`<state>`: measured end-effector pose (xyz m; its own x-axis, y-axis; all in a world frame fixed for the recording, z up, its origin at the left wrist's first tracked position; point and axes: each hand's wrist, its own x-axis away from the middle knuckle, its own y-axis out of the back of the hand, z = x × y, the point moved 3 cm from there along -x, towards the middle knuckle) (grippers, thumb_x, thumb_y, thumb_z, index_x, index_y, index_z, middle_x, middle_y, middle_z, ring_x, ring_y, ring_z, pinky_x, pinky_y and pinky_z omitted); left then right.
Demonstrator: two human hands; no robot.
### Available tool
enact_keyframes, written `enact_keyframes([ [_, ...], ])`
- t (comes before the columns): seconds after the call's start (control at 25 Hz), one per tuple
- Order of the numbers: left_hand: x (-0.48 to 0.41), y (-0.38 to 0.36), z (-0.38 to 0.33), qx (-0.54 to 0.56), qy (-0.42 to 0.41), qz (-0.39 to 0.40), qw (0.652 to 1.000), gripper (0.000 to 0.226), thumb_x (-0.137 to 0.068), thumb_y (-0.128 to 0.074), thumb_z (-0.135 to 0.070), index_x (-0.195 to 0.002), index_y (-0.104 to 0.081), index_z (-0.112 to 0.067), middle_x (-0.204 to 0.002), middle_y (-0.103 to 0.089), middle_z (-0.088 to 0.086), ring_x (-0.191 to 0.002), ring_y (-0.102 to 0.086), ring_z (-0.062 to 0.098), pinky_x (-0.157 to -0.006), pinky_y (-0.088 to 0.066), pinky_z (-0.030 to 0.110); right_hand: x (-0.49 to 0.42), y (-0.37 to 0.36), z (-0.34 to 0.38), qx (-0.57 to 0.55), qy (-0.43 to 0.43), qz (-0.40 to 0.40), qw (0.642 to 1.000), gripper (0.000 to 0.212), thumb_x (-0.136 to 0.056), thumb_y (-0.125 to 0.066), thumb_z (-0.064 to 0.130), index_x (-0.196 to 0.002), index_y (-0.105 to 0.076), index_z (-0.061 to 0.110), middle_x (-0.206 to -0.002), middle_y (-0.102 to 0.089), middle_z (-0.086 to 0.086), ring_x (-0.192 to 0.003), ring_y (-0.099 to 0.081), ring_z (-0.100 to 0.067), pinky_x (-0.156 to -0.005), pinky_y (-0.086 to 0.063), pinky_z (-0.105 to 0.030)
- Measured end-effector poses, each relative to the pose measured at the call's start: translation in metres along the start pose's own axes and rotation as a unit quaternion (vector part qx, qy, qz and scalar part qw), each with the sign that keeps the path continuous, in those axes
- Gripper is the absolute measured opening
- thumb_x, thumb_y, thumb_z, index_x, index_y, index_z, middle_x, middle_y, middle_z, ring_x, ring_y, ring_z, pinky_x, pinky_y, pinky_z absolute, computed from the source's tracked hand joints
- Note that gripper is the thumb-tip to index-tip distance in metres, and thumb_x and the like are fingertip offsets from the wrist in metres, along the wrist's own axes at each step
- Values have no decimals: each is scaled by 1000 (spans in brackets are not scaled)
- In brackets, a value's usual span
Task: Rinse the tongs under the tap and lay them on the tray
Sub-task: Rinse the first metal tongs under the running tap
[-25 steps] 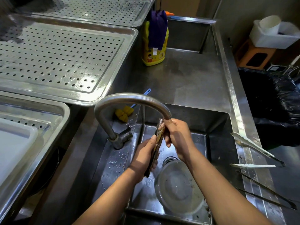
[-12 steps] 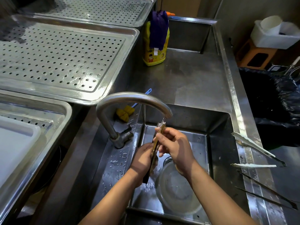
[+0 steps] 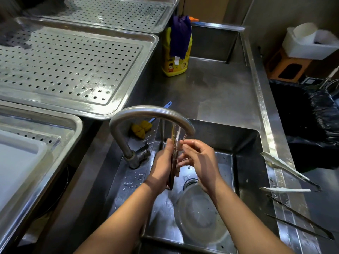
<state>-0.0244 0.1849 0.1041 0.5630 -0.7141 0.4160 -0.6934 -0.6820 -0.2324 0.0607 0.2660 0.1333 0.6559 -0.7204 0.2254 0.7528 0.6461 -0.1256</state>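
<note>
A pair of tongs (image 3: 173, 143) stands nearly upright in the sink (image 3: 244, 176), its upper end just under the spout of the curved tap (image 3: 146, 111). My left hand (image 3: 163, 165) is wrapped around its lower part. My right hand (image 3: 199, 162) is beside it, fingertips touching the upper part. Water runs over the tongs. A perforated steel tray (image 3: 73, 66) lies to the left of the sink, with another one (image 3: 117, 11) behind it.
A clear bowl (image 3: 200, 215) sits in the sink bottom. Two more pairs of tongs (image 3: 286, 169) (image 3: 300, 222) lie on the sink's right rim. A yellow bottle (image 3: 176, 57) with a purple cloth stands behind the sink, a yellow brush (image 3: 142, 128) behind the tap, a black-lined bin (image 3: 311, 121) at right.
The tongs have moved up closer under the spout. My right hand has loosened from a full grip to fingertips on the upper part; my left hand has slid up the tongs.
</note>
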Motion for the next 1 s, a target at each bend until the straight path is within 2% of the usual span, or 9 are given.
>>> enact_keyframes([
  [0.08,-7,-4,-7,31,23,20,999,76,-81,-38,-79,-93,-76,-14,-59,-62,10,-41,-54,20,-39,-45,26,1,6,-4,18,-16,-54,998,16,-98,-62,21,-111,-65,14,-86,-64,-10,-61,-62,-13,-46,-50,-24],
  [0.16,-10,-12,-8,7,31,67,997,81,-85,-34,-75,-102,-71,-5,-63,-67,14,-43,-59,22,-40,-51,28,0,0,-6,-14,-62,8,998,29,-101,-56,33,-112,-60,6,-82,-62,-14,-58,-57,-24,-42,-46,-31],
  [0.24,-7,-17,-5,-8,29,96,995,77,-85,-35,-76,-101,-71,-10,-70,-70,15,-48,-63,25,-44,-55,31,-7,-1,-3,-20,-68,-9,997,29,-102,-54,31,-101,-64,3,-83,-69,-14,-68,-62,-33,-54,-50,-39],
  [0.44,0,-9,12,-52,9,76,996,76,-69,-41,-92,-87,-76,-28,-75,-72,10,-66,-67,22,-63,-56,34,-20,10,3,36,-15,-121,992,27,-99,-60,30,-83,-72,12,-76,-78,3,-72,-75,-16,-64,-56,-31],
  [0.56,-3,-8,16,-55,54,6,997,81,-65,-36,-97,-62,-72,-25,-60,-67,10,-51,-61,21,-52,-47,31,-9,7,-5,51,18,-119,991,30,-93,-64,42,-89,-75,15,-86,-79,-2,-83,-74,-13,-77,-57,-33],
  [0.64,-7,-12,12,-74,44,-20,996,72,-79,-34,-86,-59,-68,-27,-49,-58,6,-38,-51,20,-43,-35,27,-5,5,-4,60,48,-93,993,31,-90,-61,49,-92,-74,21,-90,-77,-6,-86,-71,-12,-79,-55,-34],
  [0.76,-12,-24,8,-85,-40,-11,996,46,-99,-38,-58,-85,-67,-25,-47,-50,4,-33,-46,19,-37,-31,22,-6,3,7,41,68,-42,996,22,-94,-56,45,-105,-70,32,-100,-76,5,-97,-71,-10,-86,-55,-31],
  [0.88,-10,-29,8,-66,-60,18,996,28,-101,-44,-34,-80,-63,-31,-54,-49,5,-38,-48,16,-37,-36,25,-10,10,17,41,48,-35,997,17,-98,-55,37,-101,-72,37,-100,-75,2,-99,-70,-12,-97,-54,-43],
  [1.0,-7,-25,19,-36,-25,66,997,26,-98,-48,-20,-91,-69,-33,-74,-57,10,-55,-59,15,-48,-51,32,-10,15,23,61,61,-41,995,29,-100,-57,28,-88,-72,50,-96,-72,-13,-94,-70,-30,-91,-53,-49],
])
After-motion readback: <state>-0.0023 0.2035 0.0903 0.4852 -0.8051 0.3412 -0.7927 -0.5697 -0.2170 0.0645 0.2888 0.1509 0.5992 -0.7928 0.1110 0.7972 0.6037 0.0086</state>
